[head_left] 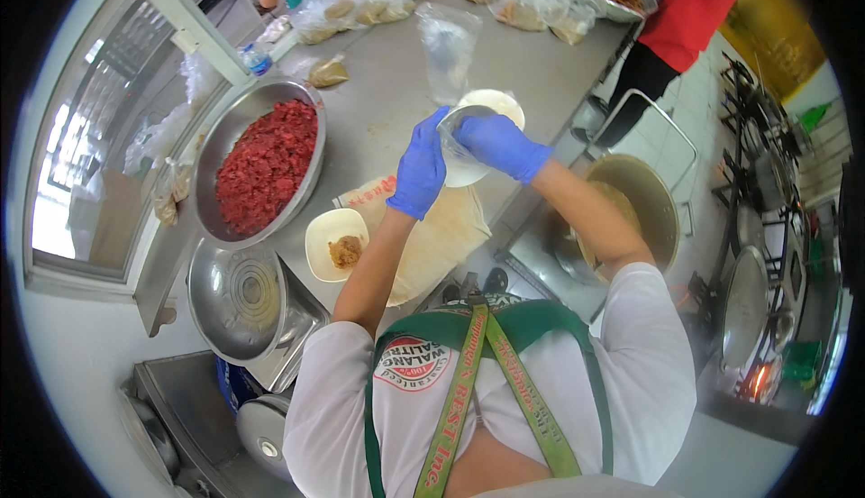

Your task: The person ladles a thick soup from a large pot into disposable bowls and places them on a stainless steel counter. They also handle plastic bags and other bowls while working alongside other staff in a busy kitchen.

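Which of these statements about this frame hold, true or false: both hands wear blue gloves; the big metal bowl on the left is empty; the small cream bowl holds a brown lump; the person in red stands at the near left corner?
1. Both the left hand and the right hand wear blue gloves. True.
2. The large metal bowl is empty. False: it is filled with a red chopped mass.
3. The small cream bowl holds a brown lump. True.
4. The person in red stands at the near left corner. False: that person is at the far right end of the steel table.
5. The two hands hold a clear plastic bag between them. True.
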Demonstrator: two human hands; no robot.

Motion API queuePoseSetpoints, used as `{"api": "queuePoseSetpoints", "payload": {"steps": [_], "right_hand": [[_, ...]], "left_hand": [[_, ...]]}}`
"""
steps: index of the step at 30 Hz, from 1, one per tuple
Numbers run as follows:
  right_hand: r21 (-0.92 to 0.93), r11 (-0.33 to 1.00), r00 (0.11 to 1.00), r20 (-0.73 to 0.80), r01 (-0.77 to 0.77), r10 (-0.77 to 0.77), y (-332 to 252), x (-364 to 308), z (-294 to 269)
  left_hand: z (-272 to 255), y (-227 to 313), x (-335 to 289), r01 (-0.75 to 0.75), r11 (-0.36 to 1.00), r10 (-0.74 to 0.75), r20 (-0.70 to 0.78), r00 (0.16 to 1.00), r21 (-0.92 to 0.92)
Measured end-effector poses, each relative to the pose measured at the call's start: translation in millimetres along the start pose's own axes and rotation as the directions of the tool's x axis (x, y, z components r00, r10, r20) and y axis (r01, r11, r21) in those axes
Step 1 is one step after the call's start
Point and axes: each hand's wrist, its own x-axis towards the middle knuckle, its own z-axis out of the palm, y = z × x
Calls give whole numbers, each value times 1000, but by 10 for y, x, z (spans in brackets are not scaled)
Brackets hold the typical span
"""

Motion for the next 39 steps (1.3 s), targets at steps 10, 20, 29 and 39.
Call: {"api": "queuePoseSetpoints", "payload": {"steps": [10, 20, 29, 39], "right_hand": [[-130, 944, 952, -23, -305, 304, 45, -1207, 15], [36, 886, 752, -513, -463, 414, 444, -3053, -818], [85, 603, 591, 348, -793, 727, 1573, -4229, 1093], [215, 660, 677, 12, -720, 735, 2904, -4404, 631]], "left_hand": [[964, 51, -172, -60, 990, 90, 244, 966, -127], [1743, 178, -390, 260, 895, -99, 408, 908, -361], [1861, 544, -1136, 532, 839, -458, 374, 806, -118], [1896, 843, -1654, 705, 689, -688, 156, 709, -164]]}}
